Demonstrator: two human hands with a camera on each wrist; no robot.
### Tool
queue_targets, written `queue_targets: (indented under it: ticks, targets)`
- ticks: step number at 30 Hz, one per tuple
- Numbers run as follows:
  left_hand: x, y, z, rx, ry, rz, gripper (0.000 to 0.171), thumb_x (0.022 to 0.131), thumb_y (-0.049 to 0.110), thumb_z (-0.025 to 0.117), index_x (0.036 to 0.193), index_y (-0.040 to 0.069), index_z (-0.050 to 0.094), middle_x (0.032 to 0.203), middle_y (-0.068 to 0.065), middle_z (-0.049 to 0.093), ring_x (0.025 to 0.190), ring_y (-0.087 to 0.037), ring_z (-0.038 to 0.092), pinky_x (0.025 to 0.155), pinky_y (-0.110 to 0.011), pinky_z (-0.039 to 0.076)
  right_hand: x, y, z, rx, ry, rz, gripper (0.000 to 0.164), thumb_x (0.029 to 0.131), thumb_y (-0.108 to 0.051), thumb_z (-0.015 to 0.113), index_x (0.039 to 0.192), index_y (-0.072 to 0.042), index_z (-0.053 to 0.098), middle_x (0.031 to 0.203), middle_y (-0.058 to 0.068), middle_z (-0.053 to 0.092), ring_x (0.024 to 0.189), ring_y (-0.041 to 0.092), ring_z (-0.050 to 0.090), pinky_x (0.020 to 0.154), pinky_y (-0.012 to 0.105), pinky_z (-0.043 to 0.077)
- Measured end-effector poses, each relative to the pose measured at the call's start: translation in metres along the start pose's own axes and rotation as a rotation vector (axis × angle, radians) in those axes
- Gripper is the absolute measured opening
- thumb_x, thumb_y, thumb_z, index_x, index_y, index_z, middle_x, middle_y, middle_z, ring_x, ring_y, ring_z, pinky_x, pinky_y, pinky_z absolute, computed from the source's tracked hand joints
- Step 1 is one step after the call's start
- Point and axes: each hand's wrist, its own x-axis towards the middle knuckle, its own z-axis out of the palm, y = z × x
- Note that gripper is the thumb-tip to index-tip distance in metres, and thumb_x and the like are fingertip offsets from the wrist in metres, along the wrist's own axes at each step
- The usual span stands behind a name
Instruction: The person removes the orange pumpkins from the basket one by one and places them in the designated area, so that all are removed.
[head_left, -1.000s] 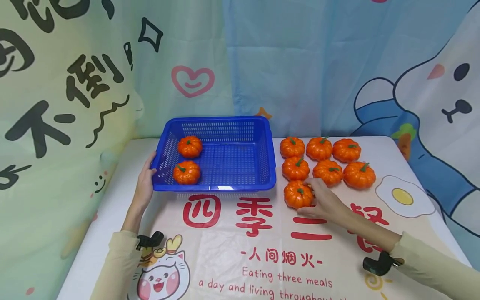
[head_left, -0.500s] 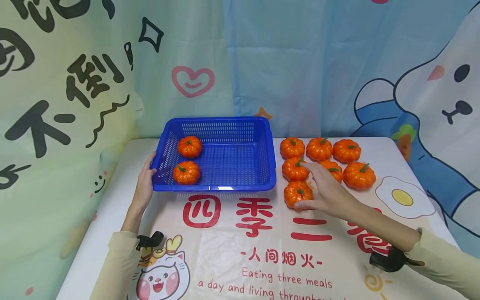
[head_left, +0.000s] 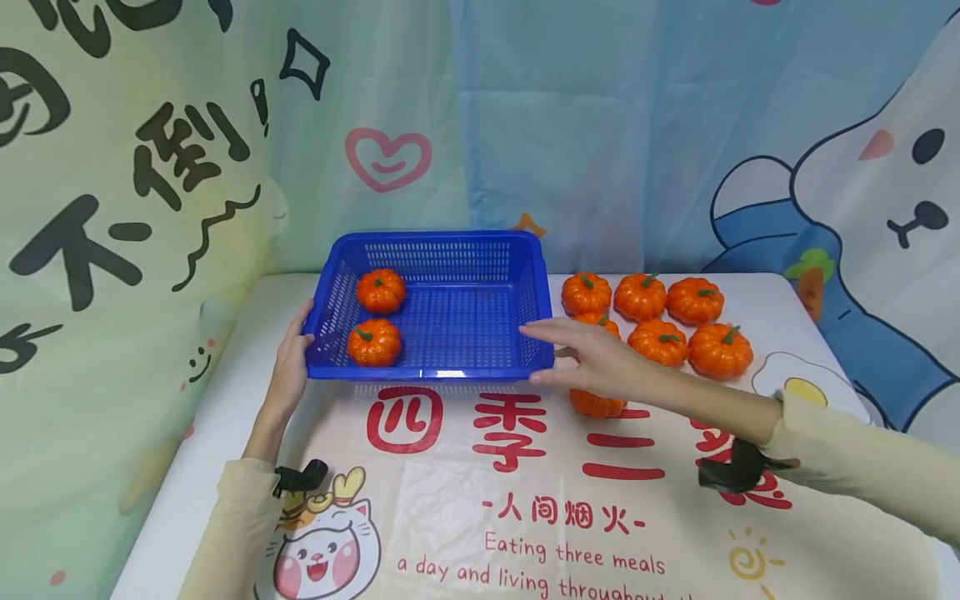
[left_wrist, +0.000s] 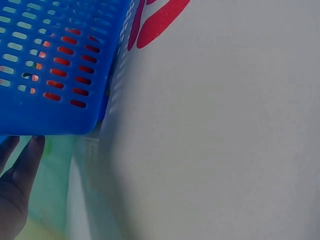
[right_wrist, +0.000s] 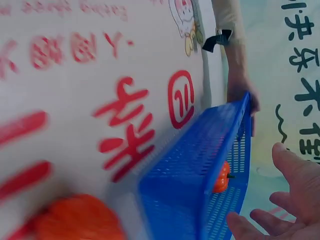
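Note:
A blue mesh basket [head_left: 480,371] stands tilted on the table, two orange pumpkins in its left part: one pumpkin [head_left: 380,291] behind, another pumpkin [head_left: 374,342] in front. My left hand [head_left: 288,367] holds the basket's left rim. In the left wrist view its fingertips [left_wrist: 34,145] meet the rim. My right hand [head_left: 600,358] hovers at the basket's right rim, fingers spread, nothing in them. In the right wrist view this hand [right_wrist: 285,205] looks apart from the basket. It partly covers the front pumpkin [head_left: 597,404] and the pumpkin behind that [head_left: 600,321] outside the basket.
Right of the basket sit several more pumpkins in rows, among them a back-row pumpkin [head_left: 695,301] and a larger-looking pumpkin [head_left: 720,351]. A printed cloth [head_left: 450,508] covers the table. A hanging curtain [head_left: 555,150] stands close behind the basket.
My right hand has left the front pumpkin, first shifting to span it and the one behind, then swinging left to the basket's right rim. The left hand and the basket stay put.

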Motion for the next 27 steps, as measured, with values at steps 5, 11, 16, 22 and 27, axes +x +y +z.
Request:
queue_targets:
  ticks: [5, 11, 16, 22, 27]
  targets:
    - [0.000, 0.005, -0.002, 0.001, 0.009, 0.003, 0.058, 0.099, 0.014, 0.023, 0.156, 0.023, 0.021, 0.165, -0.003, 0.014, 0.152, -0.027, 0.012, 0.124, -0.049, 0.007, 0.083, -0.018, 0.004, -0.006, -0.061, -0.045, 0.063, 0.087, -0.030, 0.070, 0.143, -0.009, 0.049, 0.145, 0.015, 0.052, 0.132, 0.031, 0.051, 0.099, 0.043, 0.051]
    - [-0.005, 0.019, 0.000, -0.025, -0.003, -0.029, 0.060, 0.097, 0.010, 0.024, 0.156, 0.018, 0.020, 0.165, -0.005, 0.013, 0.152, -0.028, 0.010, 0.124, -0.047, 0.006, 0.195, -0.029, 0.027, -0.080, -0.160, -0.018, 0.063, 0.090, -0.033, 0.067, 0.146, -0.011, 0.045, 0.149, 0.010, 0.047, 0.138, 0.028, 0.044, 0.113, 0.043, 0.038]
    - [-0.009, 0.027, 0.005, -0.019, -0.019, -0.038, 0.060, 0.097, 0.009, 0.024, 0.156, 0.015, 0.019, 0.165, -0.007, 0.012, 0.152, -0.029, 0.010, 0.124, -0.048, 0.005, 0.249, -0.031, 0.050, -0.173, -0.196, 0.011, 0.067, 0.089, -0.030, 0.068, 0.147, -0.007, 0.042, 0.152, 0.010, 0.044, 0.144, 0.027, 0.035, 0.121, 0.039, 0.025]
    - [-0.004, 0.008, 0.003, -0.003, -0.003, -0.024, 0.059, 0.098, 0.013, 0.023, 0.156, 0.024, 0.021, 0.165, -0.003, 0.014, 0.152, -0.029, 0.012, 0.124, -0.050, 0.008, 0.277, -0.038, 0.076, -0.158, -0.253, 0.091, 0.074, 0.086, -0.028, 0.072, 0.149, -0.008, 0.038, 0.153, 0.010, 0.043, 0.143, 0.025, 0.036, 0.120, 0.033, 0.028]
    - [-0.002, 0.003, 0.000, 0.004, 0.008, 0.000, 0.058, 0.098, 0.015, 0.023, 0.156, 0.026, 0.021, 0.164, -0.003, 0.015, 0.151, -0.029, 0.014, 0.123, -0.051, 0.008, 0.316, -0.019, 0.105, -0.178, -0.235, 0.147, 0.083, 0.078, -0.045, 0.076, 0.149, -0.018, 0.041, 0.151, 0.004, 0.045, 0.141, 0.022, 0.038, 0.117, 0.033, 0.032]
